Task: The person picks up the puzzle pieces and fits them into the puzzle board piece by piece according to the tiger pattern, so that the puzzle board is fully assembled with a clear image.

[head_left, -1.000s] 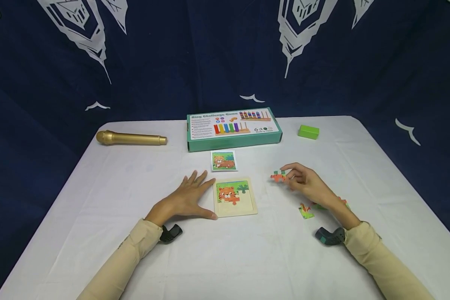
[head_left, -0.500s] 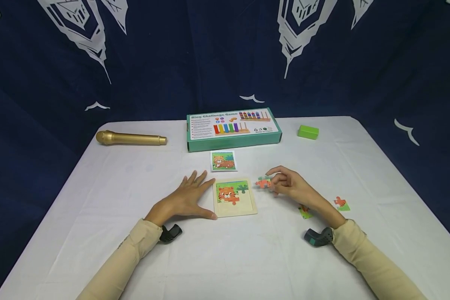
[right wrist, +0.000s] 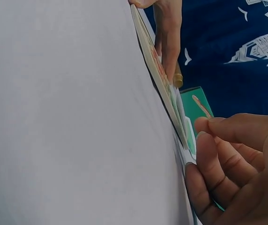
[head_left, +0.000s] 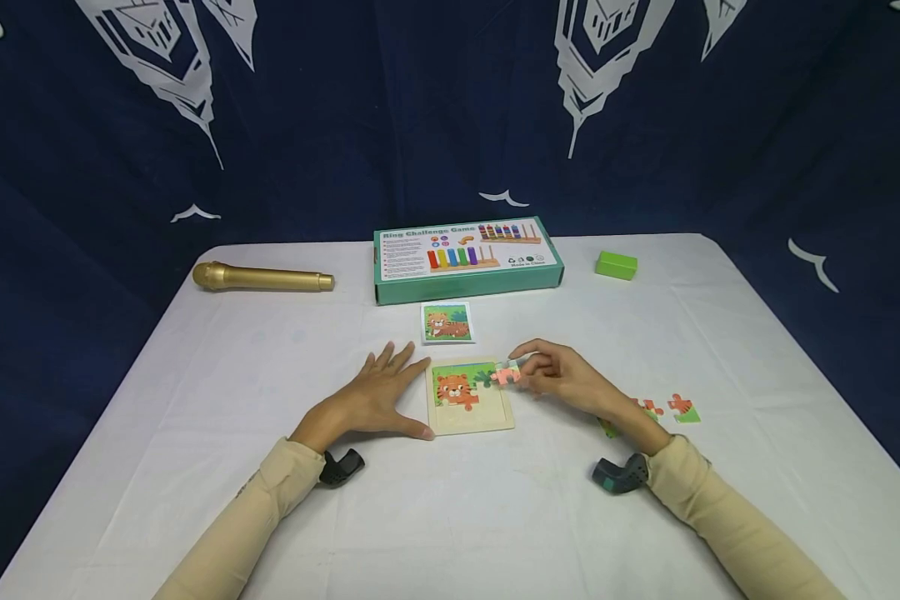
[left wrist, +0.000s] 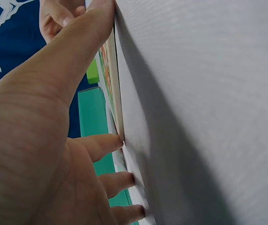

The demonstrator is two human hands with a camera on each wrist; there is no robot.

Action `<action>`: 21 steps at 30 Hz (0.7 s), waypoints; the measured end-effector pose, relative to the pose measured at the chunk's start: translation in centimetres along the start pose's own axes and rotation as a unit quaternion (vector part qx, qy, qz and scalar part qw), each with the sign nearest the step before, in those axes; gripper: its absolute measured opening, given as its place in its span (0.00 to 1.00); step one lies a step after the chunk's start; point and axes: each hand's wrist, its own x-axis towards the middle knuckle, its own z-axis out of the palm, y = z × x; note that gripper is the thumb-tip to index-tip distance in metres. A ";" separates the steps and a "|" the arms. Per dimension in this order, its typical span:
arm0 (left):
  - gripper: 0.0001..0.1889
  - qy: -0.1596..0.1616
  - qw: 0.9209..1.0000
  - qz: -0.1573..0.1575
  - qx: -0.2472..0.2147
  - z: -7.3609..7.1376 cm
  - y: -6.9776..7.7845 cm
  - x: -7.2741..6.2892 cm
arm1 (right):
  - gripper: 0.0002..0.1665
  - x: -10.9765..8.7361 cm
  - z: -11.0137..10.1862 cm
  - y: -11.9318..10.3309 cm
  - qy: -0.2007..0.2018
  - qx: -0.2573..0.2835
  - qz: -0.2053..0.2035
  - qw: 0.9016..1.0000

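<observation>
My left hand point(head_left: 375, 400) lies with spread fingers at the left side of a wooden puzzle tray point(head_left: 495, 417); its thumb and index fingertip are right at the tray's edge. In the tray, joined pieces show a tiger's face point(head_left: 453, 387) and a green bush, while the lower right is bare wood. My right hand point(head_left: 566, 379) pinches an orange-and-green puzzle piece point(head_left: 506, 374) between thumb and fingers, over the tray's upper right edge. In the right wrist view that puzzle piece point(right wrist: 202, 106) is tilted, raised above the tray point(right wrist: 157, 79).
Loose puzzle pieces point(head_left: 684, 408) lie right of the tray, partly hidden by my right forearm. Behind the tray is a tiger picture card point(head_left: 447, 322), then a green game box point(head_left: 468, 260). A gold microphone point(head_left: 262, 277) lies back left, a green block point(head_left: 617, 265) back right.
My right hand has carried the puzzle piece leftward from the cloth to over the tray's upper right edge. My left hand has stayed at the tray's left side.
</observation>
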 end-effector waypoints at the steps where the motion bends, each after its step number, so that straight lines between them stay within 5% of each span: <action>1: 0.59 0.000 1.000 0.000 0.000 0.0 0.0 0.0 | 0.22 0.1 0.1 0.1 -0.001 -0.003 -0.003 1.000; 21: 0.60 0.000 1.000 -0.001 0.000 0.1 0.0 0.0 | 0.18 1.1 1.6 0.0 -0.032 -0.054 -0.025 0.998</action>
